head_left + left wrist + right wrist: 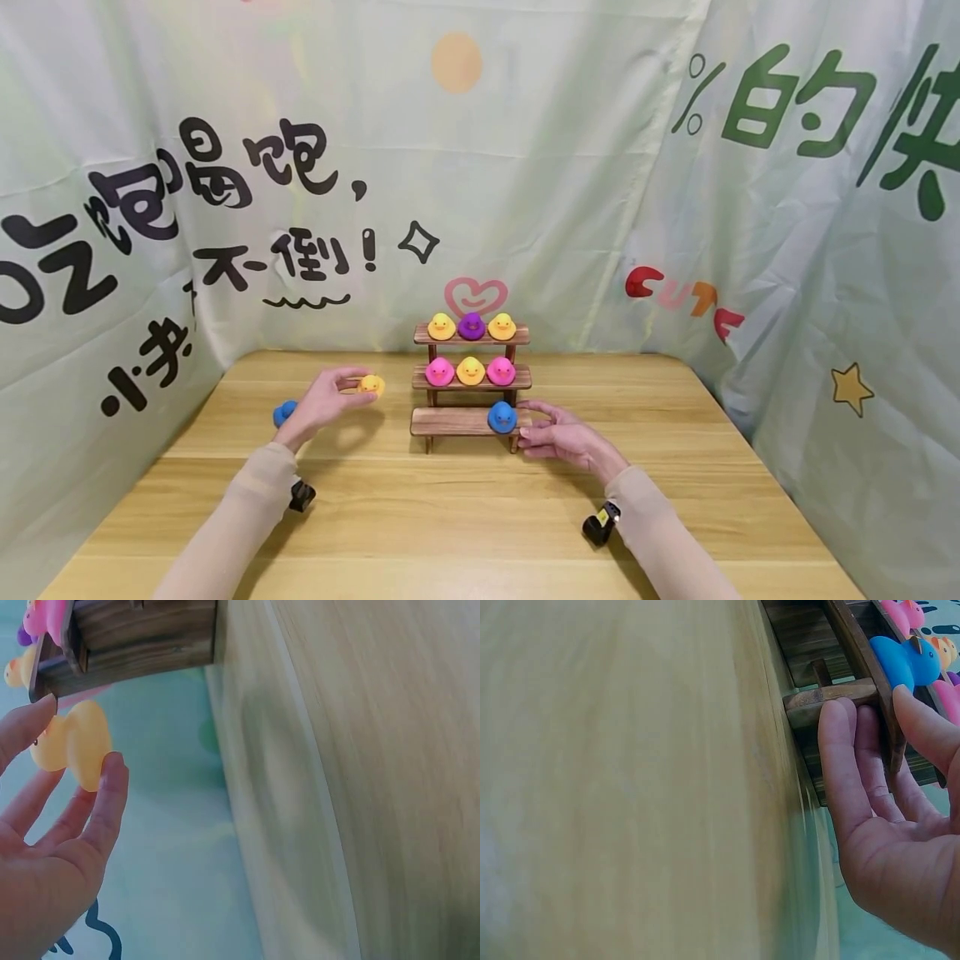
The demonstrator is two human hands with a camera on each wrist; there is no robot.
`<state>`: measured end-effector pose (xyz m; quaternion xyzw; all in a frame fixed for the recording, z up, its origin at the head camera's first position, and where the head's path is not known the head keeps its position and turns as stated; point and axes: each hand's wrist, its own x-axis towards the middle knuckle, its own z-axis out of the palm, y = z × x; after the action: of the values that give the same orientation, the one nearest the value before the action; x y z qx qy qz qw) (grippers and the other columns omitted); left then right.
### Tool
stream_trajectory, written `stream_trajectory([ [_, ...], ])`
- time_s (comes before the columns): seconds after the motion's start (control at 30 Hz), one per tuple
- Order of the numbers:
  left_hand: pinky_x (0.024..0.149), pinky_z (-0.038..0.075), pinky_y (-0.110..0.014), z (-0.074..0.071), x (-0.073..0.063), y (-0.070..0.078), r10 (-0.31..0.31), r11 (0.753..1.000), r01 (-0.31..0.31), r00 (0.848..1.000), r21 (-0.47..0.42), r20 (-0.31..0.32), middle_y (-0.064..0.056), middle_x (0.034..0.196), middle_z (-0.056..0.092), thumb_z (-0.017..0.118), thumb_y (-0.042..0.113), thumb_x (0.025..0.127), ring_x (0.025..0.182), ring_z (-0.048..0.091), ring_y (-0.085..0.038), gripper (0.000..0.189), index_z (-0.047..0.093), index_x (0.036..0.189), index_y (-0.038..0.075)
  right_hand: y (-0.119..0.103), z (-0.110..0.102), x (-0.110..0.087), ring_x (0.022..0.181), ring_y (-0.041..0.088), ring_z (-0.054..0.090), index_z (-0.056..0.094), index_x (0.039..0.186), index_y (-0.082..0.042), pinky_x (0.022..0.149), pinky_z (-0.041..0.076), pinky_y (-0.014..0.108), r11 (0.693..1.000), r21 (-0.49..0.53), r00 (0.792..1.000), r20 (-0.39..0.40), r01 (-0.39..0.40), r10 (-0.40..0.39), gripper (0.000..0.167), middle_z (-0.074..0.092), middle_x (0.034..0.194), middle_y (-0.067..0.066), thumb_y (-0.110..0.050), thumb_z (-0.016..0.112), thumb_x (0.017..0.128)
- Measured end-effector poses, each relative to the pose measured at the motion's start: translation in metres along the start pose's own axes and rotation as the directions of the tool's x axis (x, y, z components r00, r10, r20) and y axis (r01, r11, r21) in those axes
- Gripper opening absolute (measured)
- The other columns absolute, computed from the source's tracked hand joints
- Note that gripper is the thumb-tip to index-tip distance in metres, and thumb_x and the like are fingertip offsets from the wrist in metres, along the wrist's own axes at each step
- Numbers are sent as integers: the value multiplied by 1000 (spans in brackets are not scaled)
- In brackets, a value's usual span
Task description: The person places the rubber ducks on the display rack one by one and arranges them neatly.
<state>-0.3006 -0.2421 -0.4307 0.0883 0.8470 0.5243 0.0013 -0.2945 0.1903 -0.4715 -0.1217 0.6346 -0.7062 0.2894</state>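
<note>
My left hand (328, 405) pinches a yellow rubber duck (371, 386) between thumb and fingertips, held above the table left of a three-tier wooden display stand (453, 422). The left wrist view shows the duck's side (90, 742) between the fingers. My right hand (564, 439) grips the right end of the stand's bottom tier. In the right wrist view its thumb lies by the board's top edge and its fingers reach underneath. A blue rubber duck (502, 417) sits on that tier's right end, close to the thumb.
The middle tier carries a yellow duck (471, 372) between two pink ones; the top tier a purple duck (472, 326) between two yellow ones. Another blue duck shape (284, 412) lies on the table (420, 525), partly behind my left wrist. A printed cloth (540, 183) hangs behind.
</note>
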Motion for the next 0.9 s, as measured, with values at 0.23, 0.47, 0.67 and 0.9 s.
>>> stream_trajectory([
  [0.23, 90, 54, -34, 8, -4, 6, 16, 999, -16, 1000, -44, 12, -17, 123, 66, 79, 21, 83, 120, 59, -35, 49, 62, 125, 5, -1, 0, 0, 92, 18, 69, 19, 154, -4, 90, 56, 39, 1000, -9, 1000, -14, -9, 9, 70, 63, 110, 13, 0, 59, 96],
  [0.47, 91, 54, -37, 18, -9, 6, 13, 997, -10, 999, -80, 43, -14, 118, 69, 79, 24, 84, 113, 63, -28, 47, 63, 124, 5, -1, 1, 0, 93, 19, 68, 19, 154, -4, 91, 56, 40, 1000, -20, 1000, -15, -9, 9, 69, 62, 109, 12, -1, 57, 97],
  [0.67, 92, 54, -36, 30, -12, 9, 42, 996, -34, 995, -88, 87, -11, 117, 69, 80, 27, 82, 112, 64, -25, 49, 64, 124, 9, -1, 0, -1, 93, 18, 68, 18, 154, -4, 91, 56, 39, 1000, -9, 1000, -8, -17, 17, 71, 63, 110, 12, 0, 58, 96],
  [0.9, 98, 51, -46, 43, -15, 12, 68, 992, -58, 994, -112, 86, -13, 118, 69, 81, 22, 81, 115, 62, -31, 46, 65, 122, 8, -1, 1, -1, 92, 18, 69, 20, 153, -4, 91, 56, 39, 1000, -11, 1000, -11, -11, 11, 68, 63, 109, 13, 0, 57, 96],
])
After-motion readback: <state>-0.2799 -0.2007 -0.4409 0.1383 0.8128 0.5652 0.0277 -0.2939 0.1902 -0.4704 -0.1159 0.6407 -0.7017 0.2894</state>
